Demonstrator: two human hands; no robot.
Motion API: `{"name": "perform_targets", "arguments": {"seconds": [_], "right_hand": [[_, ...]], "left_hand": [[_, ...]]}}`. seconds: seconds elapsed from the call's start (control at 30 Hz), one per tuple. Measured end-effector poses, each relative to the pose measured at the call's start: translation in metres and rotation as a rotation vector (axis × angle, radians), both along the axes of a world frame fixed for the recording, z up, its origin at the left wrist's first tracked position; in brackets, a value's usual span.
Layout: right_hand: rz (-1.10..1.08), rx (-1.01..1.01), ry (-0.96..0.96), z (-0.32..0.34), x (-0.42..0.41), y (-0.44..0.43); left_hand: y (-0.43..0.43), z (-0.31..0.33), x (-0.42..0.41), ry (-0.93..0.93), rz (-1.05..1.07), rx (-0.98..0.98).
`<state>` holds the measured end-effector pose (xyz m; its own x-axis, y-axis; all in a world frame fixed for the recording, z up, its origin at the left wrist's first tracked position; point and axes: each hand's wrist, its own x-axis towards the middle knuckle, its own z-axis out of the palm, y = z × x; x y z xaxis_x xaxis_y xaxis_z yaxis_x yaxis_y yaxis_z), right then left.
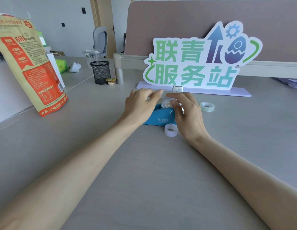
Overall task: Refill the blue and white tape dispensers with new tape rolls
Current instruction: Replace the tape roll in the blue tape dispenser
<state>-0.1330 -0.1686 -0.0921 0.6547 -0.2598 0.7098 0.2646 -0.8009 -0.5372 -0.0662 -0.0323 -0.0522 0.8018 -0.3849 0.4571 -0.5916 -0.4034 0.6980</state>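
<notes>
The blue tape dispenser (158, 117) lies on the grey desk in the middle of the head view. A clear tape roll on a white core (166, 103) sits at its top, between my two hands. My left hand (141, 103) rests on the dispenser's left end, thumb stretched toward the roll. My right hand (186, 113) covers the right side, its fingers pinching the roll. A white tape dispenser (177, 88) pokes up just behind my hands. One loose roll (171, 129) lies in front of the blue dispenser, another (207, 106) to the right.
A standing cut-out sign (194, 63) on a lilac base rises right behind the dispensers. A tall printed paper bag (31, 67) stands at the left. A black mesh pen cup (100, 72) and a small pudding cup (110, 81) sit further back left.
</notes>
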Motion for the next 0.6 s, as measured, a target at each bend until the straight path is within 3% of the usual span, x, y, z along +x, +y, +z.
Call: {"name": "perform_targets", "arguments": {"seconds": [0.33, 0.6], "right_hand": [[0.016, 0.018, 0.022, 0.0003, -0.0009, 0.0012], [0.001, 0.141, 0.065, 0.0038, -0.0039, 0.0051]], "left_hand": [[-0.0072, 0.0007, -0.0076, 0.126, 0.071, -0.028], [-0.0043, -0.0039, -0.0014, 0.11, 0.082, -0.035]]}}
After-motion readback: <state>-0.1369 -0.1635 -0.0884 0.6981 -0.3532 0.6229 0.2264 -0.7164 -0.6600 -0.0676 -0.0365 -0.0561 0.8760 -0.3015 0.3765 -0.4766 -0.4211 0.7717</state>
